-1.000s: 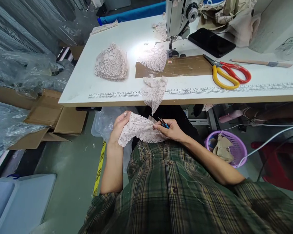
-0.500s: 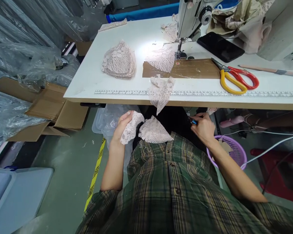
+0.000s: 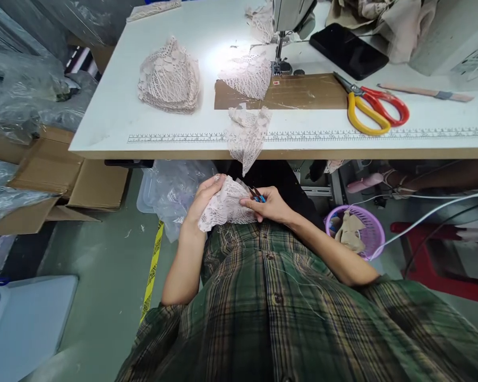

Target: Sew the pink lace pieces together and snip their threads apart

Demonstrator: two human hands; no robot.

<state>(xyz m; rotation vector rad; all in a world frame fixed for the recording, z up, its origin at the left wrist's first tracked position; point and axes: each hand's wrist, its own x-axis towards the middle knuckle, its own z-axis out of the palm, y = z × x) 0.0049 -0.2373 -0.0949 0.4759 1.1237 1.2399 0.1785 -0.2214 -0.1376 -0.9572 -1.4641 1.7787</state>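
Observation:
My left hand grips a pale pink lace piece held over my lap, below the table edge. My right hand is closed on small blue-handled thread snips, whose tips touch the lace's right edge. Another lace piece hangs over the front edge of the white table. A stack of lace pieces lies at the table's left. One more lace piece rests by the needle of the sewing machine.
Yellow and red scissors, a black phone and a brown cardboard sheet lie on the table. A purple basket stands on the floor at right. Cardboard boxes and plastic bags sit at left.
My right hand, which had swung out to the right with the snips, has come back to the lace. The lace is gathered again between both hands. The view has shifted.

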